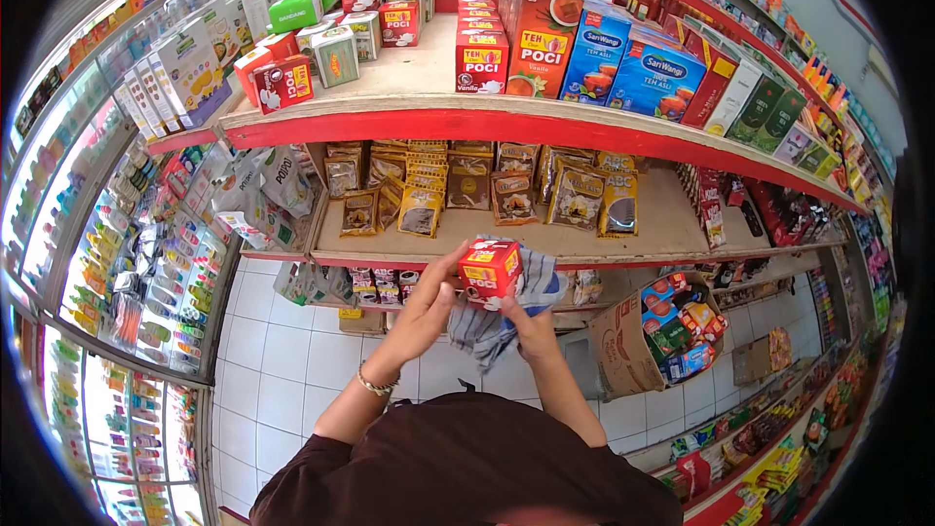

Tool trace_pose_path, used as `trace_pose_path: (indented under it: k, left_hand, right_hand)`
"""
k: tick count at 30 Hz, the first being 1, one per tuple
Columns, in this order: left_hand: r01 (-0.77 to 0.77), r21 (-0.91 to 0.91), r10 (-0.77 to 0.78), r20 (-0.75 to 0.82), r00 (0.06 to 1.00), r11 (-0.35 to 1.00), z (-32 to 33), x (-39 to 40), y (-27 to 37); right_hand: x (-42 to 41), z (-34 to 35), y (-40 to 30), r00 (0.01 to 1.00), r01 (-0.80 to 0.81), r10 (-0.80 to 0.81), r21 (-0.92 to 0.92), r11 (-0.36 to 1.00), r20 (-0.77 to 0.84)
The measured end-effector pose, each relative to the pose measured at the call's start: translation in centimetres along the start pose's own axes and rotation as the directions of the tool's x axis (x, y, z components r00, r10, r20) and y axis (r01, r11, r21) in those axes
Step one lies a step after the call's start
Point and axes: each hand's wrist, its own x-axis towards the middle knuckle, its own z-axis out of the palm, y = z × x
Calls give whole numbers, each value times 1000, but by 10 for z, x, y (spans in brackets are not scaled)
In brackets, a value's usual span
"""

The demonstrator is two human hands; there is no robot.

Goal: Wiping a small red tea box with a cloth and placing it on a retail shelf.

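A small red Teh Poci tea box (491,274) is held up in front of my body, between my two hands. My right hand (532,329) grips it from the right with the thumb on its lower edge, and a striped grey-blue cloth (486,332) hangs behind and below the box from that hand. My left hand (426,303) is at the box's left side, its fingertips at the upper left corner; whether it bears any of the weight I cannot tell. On the upper shelf stands a row of similar red tea boxes (481,62), with other tea boxes (283,84) loosely grouped at the left.
The red-edged upper shelf (467,124) also holds larger blue tea boxes (657,80). Coffee packets (577,193) stand on the shelf below. A cardboard carton (628,351) full of packaged goods is on the tiled floor at right. Glass-fronted cabinets (139,248) line the left.
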Motion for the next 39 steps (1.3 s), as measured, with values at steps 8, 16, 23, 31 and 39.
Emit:
trace_pose_path:
  k: [8, 16, 23, 31, 39]
  left_hand:
    - [-130, 397, 92, 114, 989, 909, -5, 19, 30]
    - [-124, 423, 115, 49, 992, 897, -17, 39, 68]
    - [-356, 683, 428, 69, 901, 637, -77, 73, 154]
    - [-527, 839, 681, 306, 665, 138, -90, 238, 258]
    - [-308, 943, 463, 218, 859, 127, -107, 413, 213]
  right_hand:
    - [2, -9, -6, 961, -266, 249, 153, 952, 124]
    - [47, -8, -9, 998, -43, 40, 82, 996, 42]
    - [80, 17, -40, 995, 21, -12, -93, 995, 95]
    - [116, 76, -42, 936, 160, -79, -215, 963, 344]
    - [128, 81, -90, 847, 521, -313, -552, 651, 430]
